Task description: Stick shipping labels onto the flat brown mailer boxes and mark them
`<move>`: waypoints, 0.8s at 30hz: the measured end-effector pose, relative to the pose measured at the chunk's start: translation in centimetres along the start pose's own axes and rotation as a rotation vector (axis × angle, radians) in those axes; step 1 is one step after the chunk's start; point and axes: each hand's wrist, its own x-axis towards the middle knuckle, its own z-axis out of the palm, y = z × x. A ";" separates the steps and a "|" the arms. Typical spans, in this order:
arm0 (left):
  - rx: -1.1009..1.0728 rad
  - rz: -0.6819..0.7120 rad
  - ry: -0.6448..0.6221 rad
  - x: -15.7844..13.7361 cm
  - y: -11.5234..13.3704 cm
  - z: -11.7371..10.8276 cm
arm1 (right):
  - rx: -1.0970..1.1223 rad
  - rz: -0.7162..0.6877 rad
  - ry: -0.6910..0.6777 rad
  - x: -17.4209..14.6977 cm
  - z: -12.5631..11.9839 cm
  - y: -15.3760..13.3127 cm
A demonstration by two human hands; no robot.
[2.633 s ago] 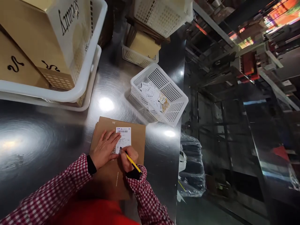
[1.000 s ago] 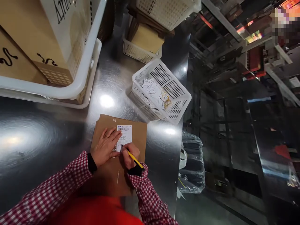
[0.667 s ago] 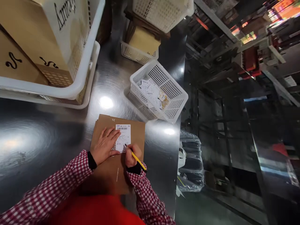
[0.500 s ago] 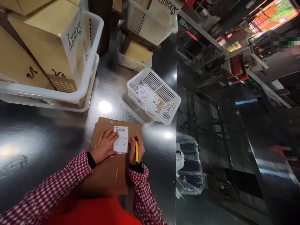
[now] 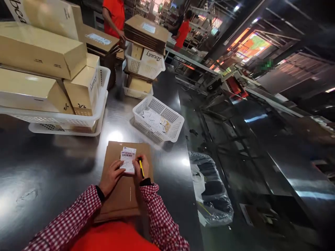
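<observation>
A printed paper label (image 5: 128, 162) with a barcode is held between my hands, above a flat brown cardboard piece (image 5: 123, 205). Behind its top edge another white label (image 5: 129, 150) shows on the cardboard. The fingers and thumb of my left hand (image 5: 111, 177) are closed on the label's left edge; a ring is on one finger. My right hand (image 5: 143, 166) is wrapped round a slim yellow and black tool, perhaps a box cutter (image 5: 141, 168), and its fingertips touch the label's right edge. More flat cardboard lies underneath.
A white perforated basket (image 5: 174, 130) with paper slips stands ahead. Stacked baskets (image 5: 104, 82) of tan boxes are at left, with more baskets (image 5: 131, 66) farther back. Beyond the metal table's right edge hangs a clear plastic-lined bin (image 5: 227, 205). People in orange-red shirts (image 5: 117, 15) stand behind.
The view has tilted up, bringing in people and more boxes. My left hand has gone from lying flat to gripping the label's edge. The right hand has moved in to the label, tool still held.
</observation>
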 end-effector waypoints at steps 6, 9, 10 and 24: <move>-0.167 -0.178 0.194 -0.1 3.3 -2.5 | 0.402 -0.049 -0.022 -2.5 -1.8 -3.2; -0.433 -0.432 0.138 0.9 5.0 -4.1 | 0.442 -0.079 -0.025 -3.3 -2.5 -4.2; -0.509 -0.501 0.103 1.3 5.5 -4.7 | 0.444 -0.089 -0.003 -3.4 -2.7 -4.5; -0.854 -0.735 0.453 0.7 6.9 -11.6 | 0.506 -0.150 -0.267 -7.8 -3.8 -8.0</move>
